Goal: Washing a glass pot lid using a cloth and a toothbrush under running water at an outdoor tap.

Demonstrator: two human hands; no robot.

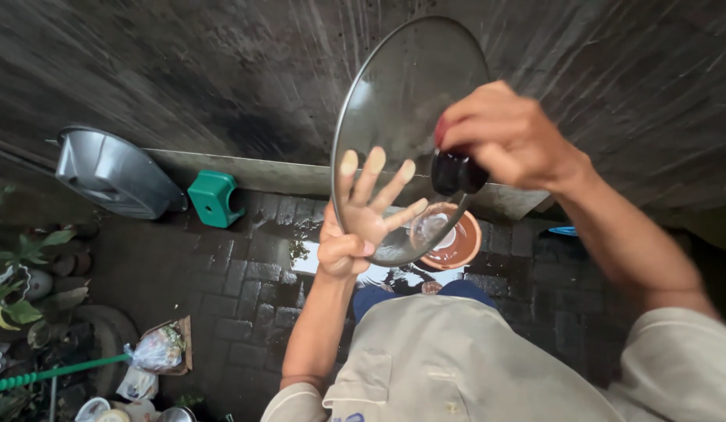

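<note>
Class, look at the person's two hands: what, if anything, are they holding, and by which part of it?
A glass pan lid. The right hand grips its dark knob; the left hand is spread flat against the glass, seen through it, near the lower rim.

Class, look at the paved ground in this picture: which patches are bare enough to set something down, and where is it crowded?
Bare, wet paving lies between the green stool, the bagged clutter and the left hand. It is crowded at the left by the plants, and under the glass lid around the brown bowl.
</note>
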